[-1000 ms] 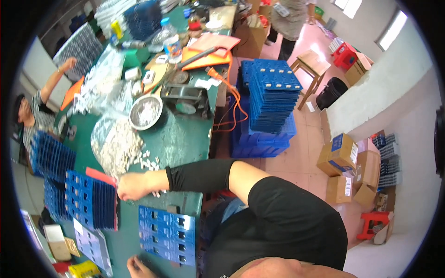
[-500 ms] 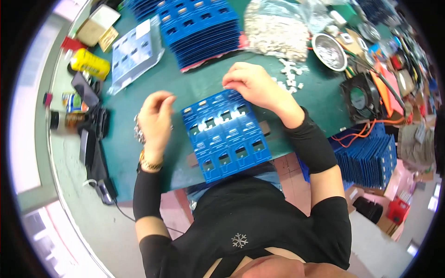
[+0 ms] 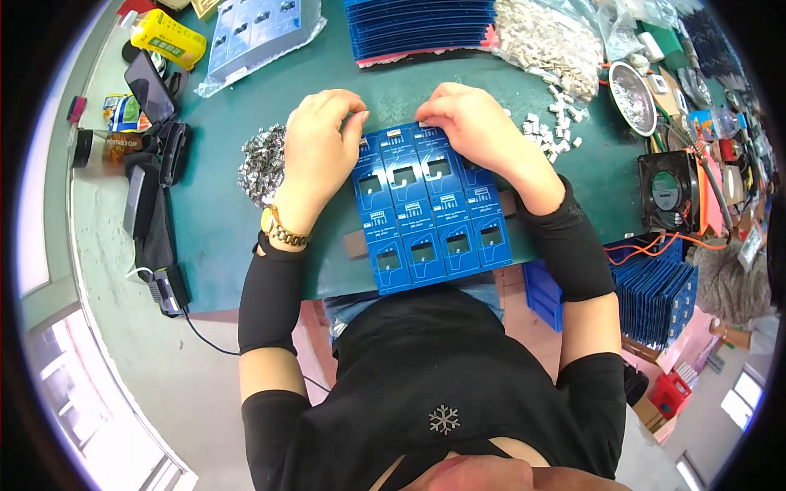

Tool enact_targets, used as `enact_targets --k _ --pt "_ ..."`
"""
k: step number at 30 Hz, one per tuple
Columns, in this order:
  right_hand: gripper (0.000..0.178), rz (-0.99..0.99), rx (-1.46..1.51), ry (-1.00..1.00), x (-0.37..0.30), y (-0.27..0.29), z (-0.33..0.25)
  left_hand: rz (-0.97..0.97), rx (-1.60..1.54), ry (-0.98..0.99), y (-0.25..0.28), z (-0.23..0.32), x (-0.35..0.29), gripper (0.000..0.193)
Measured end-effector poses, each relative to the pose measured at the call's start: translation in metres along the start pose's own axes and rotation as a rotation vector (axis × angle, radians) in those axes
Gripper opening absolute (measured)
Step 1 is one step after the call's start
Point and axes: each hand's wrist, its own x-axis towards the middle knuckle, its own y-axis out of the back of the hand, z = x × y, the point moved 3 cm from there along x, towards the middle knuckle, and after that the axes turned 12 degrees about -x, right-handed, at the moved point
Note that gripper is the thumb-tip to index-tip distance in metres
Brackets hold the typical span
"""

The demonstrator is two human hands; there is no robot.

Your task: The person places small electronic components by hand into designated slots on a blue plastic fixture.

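A blue circuit board panel [image 3: 435, 214] with several rectangular cutouts lies in front of me, close to my body. My left hand [image 3: 321, 135] is at its far left corner, fingers curled and thumb near the fingertips; whatever they pinch is too small to make out. At the far edge, right of the middle, my right hand [image 3: 475, 123] pinches close to the board, and its fingertips hide what is there. A small pale connector [image 3: 394, 132] sits on the far edge between my hands. Beside my left wrist is a pile of small metal parts [image 3: 262, 166].
White connectors [image 3: 557, 124] lie scattered beyond my right hand, near a bag of them [image 3: 550, 49]. Stacked blue boards [image 3: 422, 33] stand at the back. A metal bowl [image 3: 633, 98] and a black fan [image 3: 670, 193] are at the right; a yellow bottle [image 3: 168, 38] is far left.
My left hand has moved from beside the board to its far left corner. My right hand stays at the far edge. The whole view has shifted, showing the metal parts more fully.
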Motion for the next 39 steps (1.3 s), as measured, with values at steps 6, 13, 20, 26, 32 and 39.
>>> enact_targets --k 6,13,20,26,32,39 --pt "0.018 0.027 0.016 0.032 0.000 0.002 0.000 0.001 -0.071 0.044 -0.001 0.003 -0.004 0.004" --pt "0.018 0.051 0.011 0.053 -0.002 0.001 0.002 -0.080 -0.060 0.040 -0.003 0.007 -0.008 0.008" --pt "0.017 0.010 -0.077 0.065 0.000 0.002 0.003 -0.151 -0.075 0.119 -0.004 0.008 -0.007 0.009" --pt "0.015 0.022 -0.272 0.079 -0.003 0.007 -0.014 -0.139 -0.057 0.157 -0.005 0.011 -0.005 0.009" --pt "0.011 -0.048 -0.093 -0.112 -0.002 0.003 -0.003 -0.042 -0.274 0.322 -0.007 0.005 -0.009 0.007" --pt "0.011 -0.009 -0.008 -0.123 -0.002 0.004 0.004 -0.214 -0.305 0.342 -0.007 0.003 -0.009 0.009"
